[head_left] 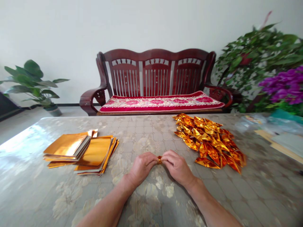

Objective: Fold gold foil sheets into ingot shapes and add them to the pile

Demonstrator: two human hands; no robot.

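Observation:
Between my two hands is a small piece of gold foil paper [159, 160], mostly covered by the fingers. My left hand [143, 165] pinches its left end, and my right hand [176, 165] pinches the right end, both just over the table. To the left lie two overlapping stacks of square gold foil sheets [97, 151], some showing grey backs. On the right sits a pile of folded gold foil ingots [210, 142] with pointed ends, closest to my right hand.
The table [142, 201] has a patterned, tiled-looking cover. Plastic bags [267, 124] and flat cards [286, 145] lie at its right edge. Beyond stands a dark red wooden bench [156, 75] with a red floral cushion [161, 102]. Potted plants [35, 85] and purple flowers [284, 85] flank it.

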